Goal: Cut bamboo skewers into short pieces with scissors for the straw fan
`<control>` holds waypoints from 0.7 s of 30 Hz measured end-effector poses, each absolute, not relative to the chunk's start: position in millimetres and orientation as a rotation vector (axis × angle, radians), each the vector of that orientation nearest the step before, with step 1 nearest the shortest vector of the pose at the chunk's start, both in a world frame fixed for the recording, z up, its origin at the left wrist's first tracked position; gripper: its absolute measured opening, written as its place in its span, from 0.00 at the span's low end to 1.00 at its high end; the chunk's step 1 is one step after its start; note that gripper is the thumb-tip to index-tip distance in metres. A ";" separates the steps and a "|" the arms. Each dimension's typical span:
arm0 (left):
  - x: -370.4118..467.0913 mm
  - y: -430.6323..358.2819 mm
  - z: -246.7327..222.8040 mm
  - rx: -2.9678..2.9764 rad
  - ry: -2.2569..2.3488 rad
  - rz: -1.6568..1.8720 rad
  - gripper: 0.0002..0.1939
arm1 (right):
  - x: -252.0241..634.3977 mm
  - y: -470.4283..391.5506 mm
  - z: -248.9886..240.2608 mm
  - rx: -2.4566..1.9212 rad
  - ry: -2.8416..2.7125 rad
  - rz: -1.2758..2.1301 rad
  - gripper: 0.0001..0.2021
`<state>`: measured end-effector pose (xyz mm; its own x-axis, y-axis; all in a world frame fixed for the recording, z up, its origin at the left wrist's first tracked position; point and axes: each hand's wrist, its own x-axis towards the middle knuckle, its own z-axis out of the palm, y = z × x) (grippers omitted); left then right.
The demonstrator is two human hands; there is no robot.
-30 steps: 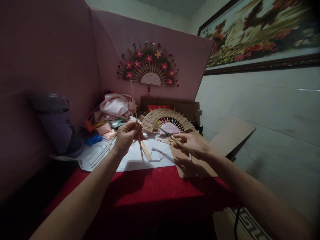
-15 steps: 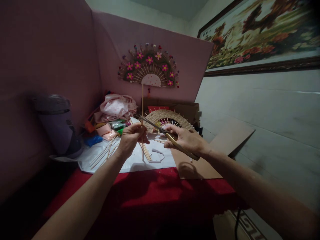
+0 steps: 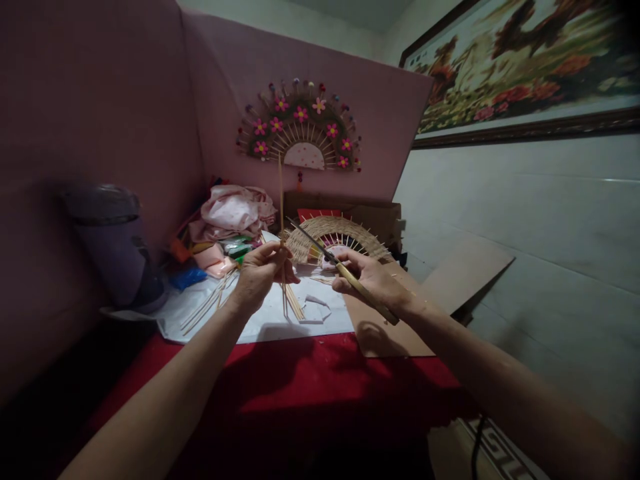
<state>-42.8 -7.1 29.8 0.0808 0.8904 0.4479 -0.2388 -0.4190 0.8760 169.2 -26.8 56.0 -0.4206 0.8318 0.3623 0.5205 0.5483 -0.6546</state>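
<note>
Upright between the pinched fingers of my left hand [image 3: 263, 270] are thin wooden sticks [image 3: 281, 200], reaching above and below the grip. My right hand [image 3: 373, 280] is wrapped around the gold-coloured handles of a pair of scissors [image 3: 325, 252]. Their blades point up and to the left, beside the sticks and apart from them. Behind the scissors stands a half-round woven fan [image 3: 345, 230] with stick ends poking out of its rim. More loose sticks [image 3: 294, 301] lie on the white sheet [image 3: 260, 330] below my left hand.
A purple container [image 3: 113, 247] stands at the left. Pink cloth [image 3: 237, 210] and coloured packets [image 3: 210, 259] are heaped beside it. Brown cardboard [image 3: 383, 340] lies at the right over the red tablecloth [image 3: 310, 373]. A flower-decorated fan [image 3: 305, 130] hangs on the pink panel.
The scissor blades have come away from the sticks, and the handles look closed together. The sticks now lean slightly left, and their upper end is a little higher in view.
</note>
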 end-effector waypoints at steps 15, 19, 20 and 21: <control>-42.1 -14.0 34.2 1.361 0.561 1.433 0.12 | 166.7 -18.2 89.7 -1.097 -2.358 0.521 0.29; -44.2 -20.1 36.1 1.306 0.557 1.349 0.12 | 166.2 -21.2 86.6 -1.103 -2.377 0.536 0.31; -44.5 -21.3 36.3 1.298 0.570 1.336 0.13 | 165.7 -22.9 84.8 -1.113 -2.373 0.543 0.31; -44.5 -22.3 36.6 1.291 0.586 1.326 0.13 | 165.3 -24.7 82.7 -1.123 -2.365 0.563 0.31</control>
<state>-44.5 -22.3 36.6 0.2406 0.9102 0.3371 -0.3634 -0.2376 0.9008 165.3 -24.7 82.7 -0.5609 0.7959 0.2278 0.6078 0.5828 -0.5394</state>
